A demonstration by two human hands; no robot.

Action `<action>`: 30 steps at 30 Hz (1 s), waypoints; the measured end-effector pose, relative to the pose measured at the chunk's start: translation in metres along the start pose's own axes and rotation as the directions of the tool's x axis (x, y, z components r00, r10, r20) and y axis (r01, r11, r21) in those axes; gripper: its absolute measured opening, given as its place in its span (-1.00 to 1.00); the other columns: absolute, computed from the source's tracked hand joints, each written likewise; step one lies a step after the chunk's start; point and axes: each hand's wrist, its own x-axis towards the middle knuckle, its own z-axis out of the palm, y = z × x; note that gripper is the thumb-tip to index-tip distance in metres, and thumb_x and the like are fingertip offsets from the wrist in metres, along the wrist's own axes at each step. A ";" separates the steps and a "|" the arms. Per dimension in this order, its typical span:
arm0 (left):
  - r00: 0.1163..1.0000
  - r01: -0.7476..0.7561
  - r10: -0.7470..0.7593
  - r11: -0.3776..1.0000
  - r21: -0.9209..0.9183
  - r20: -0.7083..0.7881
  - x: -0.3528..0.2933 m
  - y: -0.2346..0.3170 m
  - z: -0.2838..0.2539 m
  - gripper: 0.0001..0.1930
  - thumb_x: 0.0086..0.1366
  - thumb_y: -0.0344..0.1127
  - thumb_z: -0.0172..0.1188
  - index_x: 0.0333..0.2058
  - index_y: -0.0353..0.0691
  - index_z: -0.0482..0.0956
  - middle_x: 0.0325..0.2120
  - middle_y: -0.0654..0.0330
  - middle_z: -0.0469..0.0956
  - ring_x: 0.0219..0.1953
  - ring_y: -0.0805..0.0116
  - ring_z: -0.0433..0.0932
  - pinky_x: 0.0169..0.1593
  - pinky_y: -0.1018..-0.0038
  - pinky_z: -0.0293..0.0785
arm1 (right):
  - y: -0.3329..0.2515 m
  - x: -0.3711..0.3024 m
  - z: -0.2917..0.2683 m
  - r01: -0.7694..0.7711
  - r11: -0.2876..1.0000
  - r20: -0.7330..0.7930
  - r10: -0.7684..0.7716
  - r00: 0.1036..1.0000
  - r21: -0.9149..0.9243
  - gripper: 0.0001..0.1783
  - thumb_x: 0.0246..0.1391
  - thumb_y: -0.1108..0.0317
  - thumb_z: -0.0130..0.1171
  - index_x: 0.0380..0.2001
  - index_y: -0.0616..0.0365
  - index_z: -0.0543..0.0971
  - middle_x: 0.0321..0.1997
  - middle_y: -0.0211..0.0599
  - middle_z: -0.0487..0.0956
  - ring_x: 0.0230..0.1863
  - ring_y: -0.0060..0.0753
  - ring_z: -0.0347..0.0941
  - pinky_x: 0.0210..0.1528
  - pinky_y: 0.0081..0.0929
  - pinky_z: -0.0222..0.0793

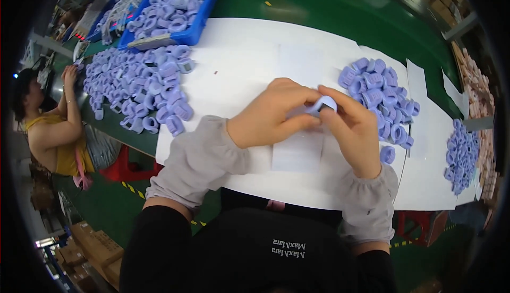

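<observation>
Where the grip is holding: the left hand (271,111) and the right hand (355,129) are pinching one lilac piece (325,102), thumbs and fingers closing on it from both sides.
Held object: the lilac piece is hanging above the middle of the white tabletop (234,53), its pale curved face showing between the fingertips.
Beneath the hands: a pale rectangular sheet (297,157) is lying flat.
Right heap: similar pieces (380,96) are resting near the right hand.
Left heap: a larger spread of pieces (141,83) is straddling the white surface and a dark green one.
Behind the left heap: a blue bin (205,17) is holding more pieces.
Far right: another cluster (461,157) is lying well apart.
Far left: a co-worker (56,136) is holding both hands up.
</observation>
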 end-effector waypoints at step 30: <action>0.926 0.371 -0.348 0.763 -0.529 0.147 -0.001 -0.005 -0.001 -0.70 0.40 -0.38 -0.01 0.04 -0.38 0.44 -0.07 0.17 0.52 -0.03 0.45 0.46 0.09 0.48 0.37 | 0.019 0.007 0.004 0.279 0.920 0.091 -0.264 0.960 -0.275 -0.43 0.11 0.51 0.12 0.22 0.31 0.32 0.14 -0.05 0.46 0.12 -0.19 0.41 0.15 -0.40 0.28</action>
